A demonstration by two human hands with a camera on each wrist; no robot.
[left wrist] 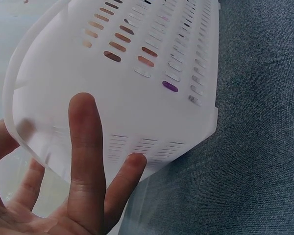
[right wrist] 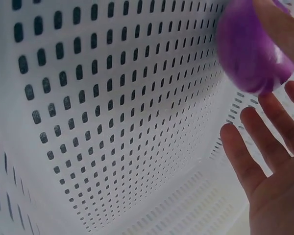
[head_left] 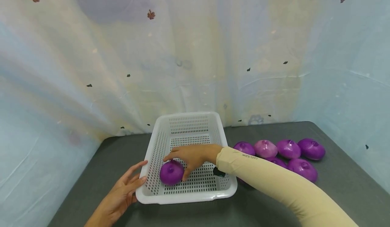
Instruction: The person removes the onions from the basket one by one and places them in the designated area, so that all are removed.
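Observation:
A white plastic basket (head_left: 186, 197) with slotted walls stands on the dark table. Inside it, near its left front corner, is a glossy purple onion (head_left: 171, 173). My right hand (head_left: 193, 156) reaches into the basket from the right and holds this onion between thumb and index finger; in the right wrist view the other fingers (right wrist: 247, 159) spread away from it. My left hand (head_left: 122, 189) grips the basket's left rim, thumb and index fingertip on it. In the left wrist view two straight fingers (left wrist: 85, 156) lie along the outer wall below the rim.
Several purple and pink onions (head_left: 288, 149) sit grouped on the table (head_left: 332, 152) to the right of the basket, some partly behind my right sleeve (head_left: 274, 179). A pale patterned curtain (head_left: 195, 51) hangs behind and beside the table.

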